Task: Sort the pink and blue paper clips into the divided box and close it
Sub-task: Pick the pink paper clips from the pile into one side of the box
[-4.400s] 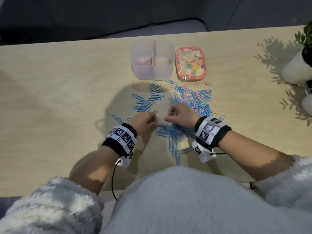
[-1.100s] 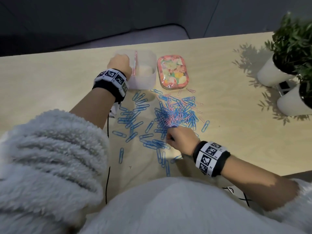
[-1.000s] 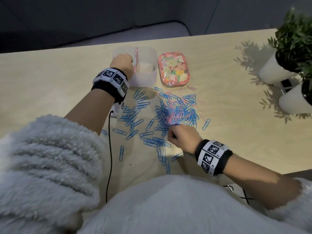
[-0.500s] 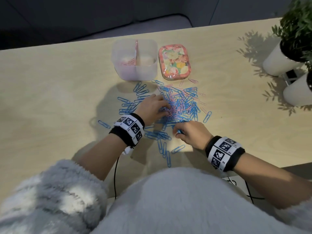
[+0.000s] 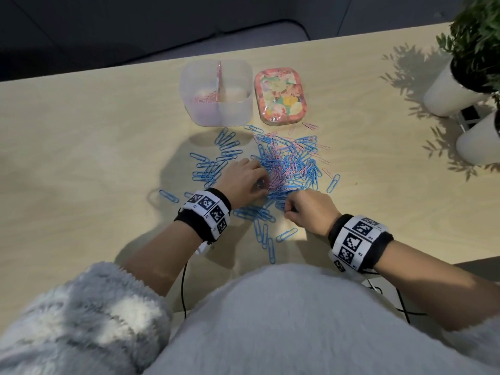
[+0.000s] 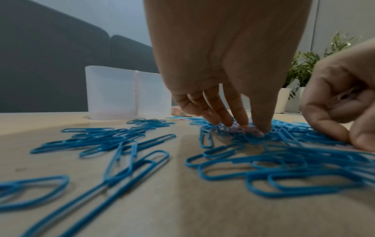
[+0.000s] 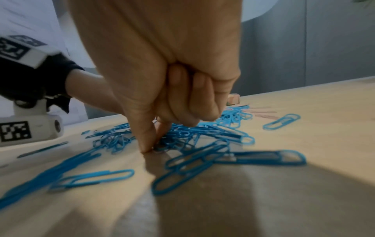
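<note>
Blue and pink paper clips (image 5: 286, 163) lie heaped on a pale wooden table (image 5: 81, 147), just in front of the translucent divided box (image 5: 216, 93), whose left compartment holds pink clips, and its floral lid (image 5: 280, 94) beside it. Left hand (image 5: 243, 180) presses extended fingertips (image 6: 239, 118) into the heap; right hand (image 5: 308, 209), fingers curled, pinches at clips with thumb and forefinger.

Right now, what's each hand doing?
Left hand: open, fingers pressing down on pink clips in the pile.
Right hand: thumb and forefinger pinched down in the pile; what they hold cannot be told.
</note>
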Demonstrator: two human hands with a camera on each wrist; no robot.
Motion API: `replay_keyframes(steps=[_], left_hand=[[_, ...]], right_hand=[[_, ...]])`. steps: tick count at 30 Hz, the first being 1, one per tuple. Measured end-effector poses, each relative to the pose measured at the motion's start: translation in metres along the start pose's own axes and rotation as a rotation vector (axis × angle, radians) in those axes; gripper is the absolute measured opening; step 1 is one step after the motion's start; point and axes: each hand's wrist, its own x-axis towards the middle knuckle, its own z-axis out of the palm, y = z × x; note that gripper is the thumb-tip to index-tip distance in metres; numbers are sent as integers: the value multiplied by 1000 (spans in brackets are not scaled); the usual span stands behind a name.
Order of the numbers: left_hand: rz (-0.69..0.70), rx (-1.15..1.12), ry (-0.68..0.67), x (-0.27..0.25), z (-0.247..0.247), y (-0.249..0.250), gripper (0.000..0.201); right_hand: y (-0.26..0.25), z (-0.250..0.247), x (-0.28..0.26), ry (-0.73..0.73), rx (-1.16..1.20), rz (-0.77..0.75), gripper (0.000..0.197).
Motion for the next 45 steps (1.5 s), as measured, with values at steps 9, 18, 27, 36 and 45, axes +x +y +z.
replay_keyframes(steps=[9, 18, 27, 36, 45], left_hand=[[-168, -406, 54, -9, -8, -13, 15], [-388, -746, 81, -17, -24, -35, 15], [-521, -957, 146, -17, -28, -34, 22], [-506, -855, 216, -26, -38, -47, 21], [-620, -285, 482, -4, -73, -70, 44]], right_hand=[[7, -2, -8, 59, -11, 50, 12], [21, 1, -6, 55, 66, 17, 9], [9, -75, 34, -16, 963, 53, 29], [-88, -155, 154, 50, 1398, 63, 29], [-139, -147, 202, -133, 1527, 144, 45]])
